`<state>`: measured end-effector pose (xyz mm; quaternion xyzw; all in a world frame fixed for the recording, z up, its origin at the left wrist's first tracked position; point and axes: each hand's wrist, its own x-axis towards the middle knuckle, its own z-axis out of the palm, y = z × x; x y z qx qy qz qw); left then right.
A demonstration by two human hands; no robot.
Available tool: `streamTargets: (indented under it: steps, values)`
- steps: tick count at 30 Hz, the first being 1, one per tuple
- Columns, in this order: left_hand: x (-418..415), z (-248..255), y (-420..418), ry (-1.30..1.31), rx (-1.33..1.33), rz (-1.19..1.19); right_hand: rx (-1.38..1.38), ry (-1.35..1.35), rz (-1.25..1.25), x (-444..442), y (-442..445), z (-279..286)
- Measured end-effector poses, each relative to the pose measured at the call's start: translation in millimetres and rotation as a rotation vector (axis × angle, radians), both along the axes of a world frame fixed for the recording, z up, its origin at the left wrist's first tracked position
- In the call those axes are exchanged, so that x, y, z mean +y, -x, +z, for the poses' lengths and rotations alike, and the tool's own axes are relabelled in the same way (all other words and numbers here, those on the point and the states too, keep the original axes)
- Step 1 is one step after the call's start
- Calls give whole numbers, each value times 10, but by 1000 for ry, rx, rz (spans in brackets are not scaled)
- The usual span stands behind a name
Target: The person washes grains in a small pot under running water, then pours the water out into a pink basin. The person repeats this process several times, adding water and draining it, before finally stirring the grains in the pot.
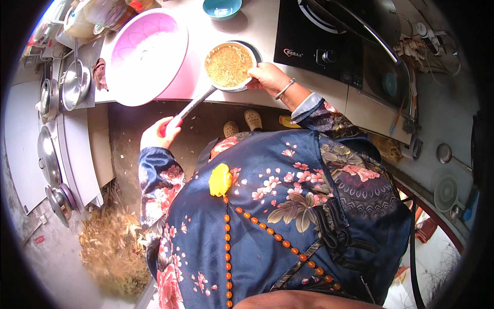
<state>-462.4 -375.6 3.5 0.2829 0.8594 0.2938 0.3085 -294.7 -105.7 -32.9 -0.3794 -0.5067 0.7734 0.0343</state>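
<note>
A round, light-rimmed pan or strainer [229, 66] is full of golden-brown, grainy food with a few paler bits. My left hand [159, 132] is closed around the end of its long handle [197, 102]. With thumb and fingers, my right hand [266, 79] grips the rim on the opposite side. A dark round edge [252, 49] shows behind the rim; what it belongs to is mostly hidden. Just left of the grainy food stands a large pink basin [181, 58], its inside washed out by glare.
A teal bowl [222, 8] sits at the counter's back. To the right is a black gas stove [301, 46] with a lidded pan [347, 15]. Metal pans [75, 87] line the left side. Dry leaves and straw [112, 247] lie on the floor at lower left.
</note>
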Motion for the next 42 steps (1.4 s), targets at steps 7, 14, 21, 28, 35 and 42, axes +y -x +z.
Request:
streamTargets:
  steps: [7,14,21,28,35,42]
  values:
    - [-109,-91,11,-71,-76,51,16,6,-1,38,26,-11]
    - [-207,-48,-15,11,-110,-11,35,55,-12,78,13,41]
    - [-132,-58,-79,-95,-231,-1,-33,-52,11,167,-51,-13]
    - [-132,102,3,-100,-205,-6,-177,-215,105,212,-10,21]
    - [-70,265,67,-53,-258,-24,-293,-510,319,333,166,-117]
    - [-39,332,100,24,-134,-102,-531,-708,390,372,371,158]
